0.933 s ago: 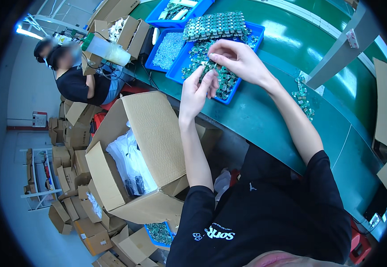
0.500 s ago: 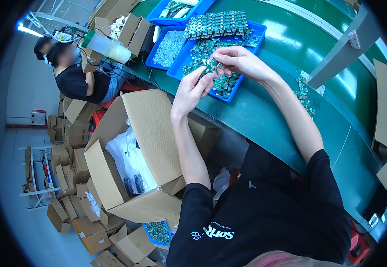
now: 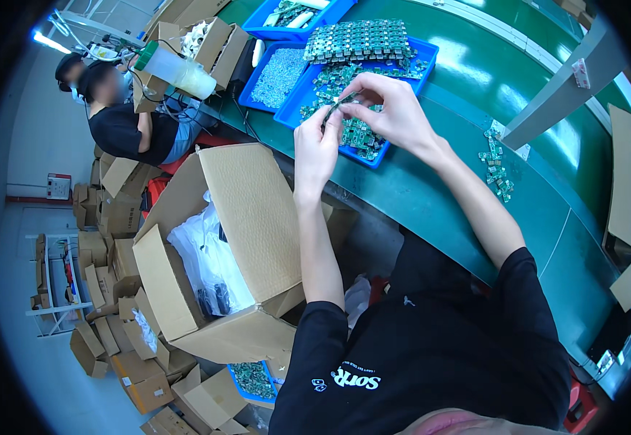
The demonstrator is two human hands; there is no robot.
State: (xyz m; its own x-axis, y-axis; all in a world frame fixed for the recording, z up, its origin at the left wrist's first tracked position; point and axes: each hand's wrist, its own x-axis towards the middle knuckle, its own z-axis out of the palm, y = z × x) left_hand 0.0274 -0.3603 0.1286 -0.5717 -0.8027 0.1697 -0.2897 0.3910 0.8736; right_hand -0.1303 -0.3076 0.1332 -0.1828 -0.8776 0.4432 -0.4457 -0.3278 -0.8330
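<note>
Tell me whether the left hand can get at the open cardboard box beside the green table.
Probably yes. The left hand is busy pinching a small green circuit board with the right hand, but the cardboard box sits open just below its forearm, nothing between.

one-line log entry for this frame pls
left hand: pinching small green circuit board | right hand: pinching same board | over: blue tray of boards | surface: green belt | beside: open cardboard box

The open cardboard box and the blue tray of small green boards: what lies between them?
The person's left hand and forearm, above the green table's edge, head view.
</note>
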